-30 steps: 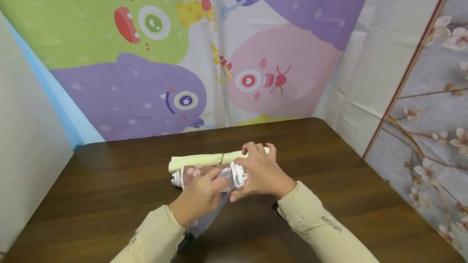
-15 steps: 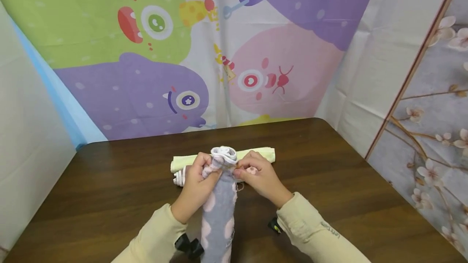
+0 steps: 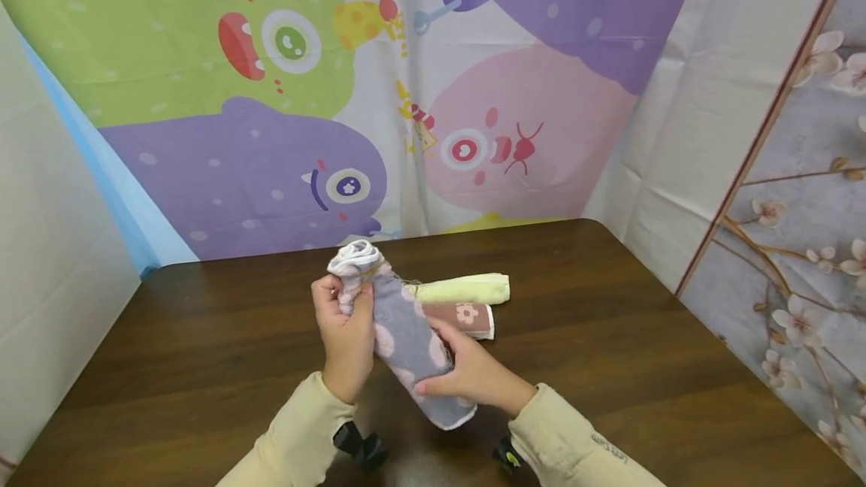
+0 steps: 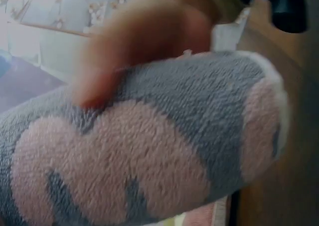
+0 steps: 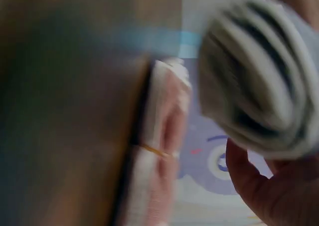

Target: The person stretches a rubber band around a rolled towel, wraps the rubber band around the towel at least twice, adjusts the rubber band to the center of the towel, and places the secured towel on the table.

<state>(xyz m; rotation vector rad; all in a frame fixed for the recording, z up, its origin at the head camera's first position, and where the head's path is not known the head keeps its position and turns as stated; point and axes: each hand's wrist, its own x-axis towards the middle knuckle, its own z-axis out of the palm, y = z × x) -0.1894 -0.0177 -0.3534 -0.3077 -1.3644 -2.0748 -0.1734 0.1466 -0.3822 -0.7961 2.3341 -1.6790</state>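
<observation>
A rolled grey towel (image 3: 402, 337) with pink spots slants between both hands above the table. A thin band circles the roll near its white-edged upper end. My left hand (image 3: 348, 340) grips that end just below the band. My right hand (image 3: 470, 374) holds the lower part, its thumb across the front and the other fingers partly hidden behind. In the left wrist view the towel (image 4: 144, 146) fills much of the picture, under a blurred hand. The right wrist view shows the coiled layers of the roll's end (image 5: 254, 81).
Behind the grey towel, a rolled pale yellow towel (image 3: 467, 289) and a rolled brown towel (image 3: 467, 314) with a flower pattern lie side by side on the dark wooden table (image 3: 203, 352). A cartoon-printed curtain (image 3: 284, 164) hangs along the far edge.
The grey towel has gone from lying over the brown one to upright, then tilted leftward at its top. My right hand has moved from the banded end down to the lower part.
</observation>
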